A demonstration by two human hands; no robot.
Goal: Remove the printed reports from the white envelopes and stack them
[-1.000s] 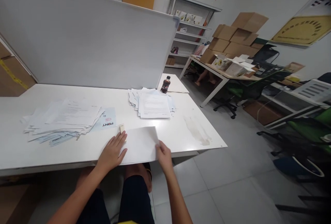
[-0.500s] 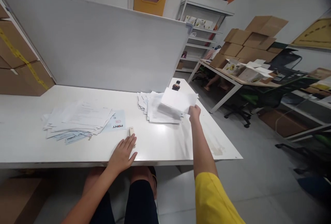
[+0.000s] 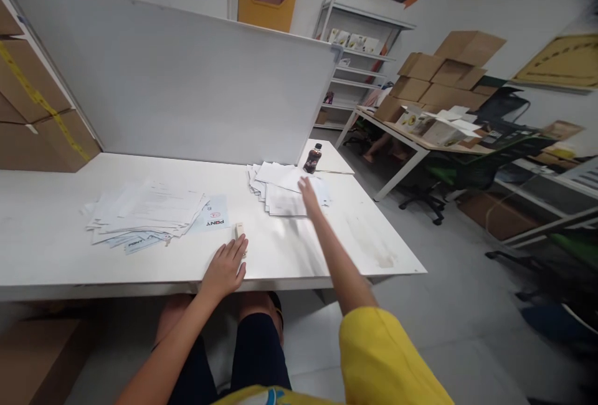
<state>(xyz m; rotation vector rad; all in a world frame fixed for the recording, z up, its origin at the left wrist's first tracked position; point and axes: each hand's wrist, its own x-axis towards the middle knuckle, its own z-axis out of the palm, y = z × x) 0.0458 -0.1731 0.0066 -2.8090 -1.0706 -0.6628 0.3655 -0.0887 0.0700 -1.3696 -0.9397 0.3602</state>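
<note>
The fingers of the right hand [image 3: 310, 197] are blurred, so I cannot tell if they pinch any paper; they seem stretched out, over the right part of a loose pile of white printed paper sheets [image 3: 284, 204]. On top of this pile a blank-looking white paper sheet [image 3: 275, 173] lies askew, to the left of these fingers, its long axis going roughly from left to right. I judge this relation counts most: the right hand is just at the sheet, while the left hand [image 3: 223, 271] is well apart from it, near the front edge of the white, flat-topped desk [image 3: 42, 224]. The left fingers are straight and laid flat, gripping nothing; they cover one end of a narrow cream-coloured block [image 3: 240, 229] (from here I could not say what it is). Farther left lies a second, fanned pile of printed white sheets [image 3: 154, 205], and a light blue sheet with "PONY" lettering [image 3: 215, 205] comes out at its right side. Behind the first pile stands a dark bottle with a black cap [image 3: 312, 161].
</note>
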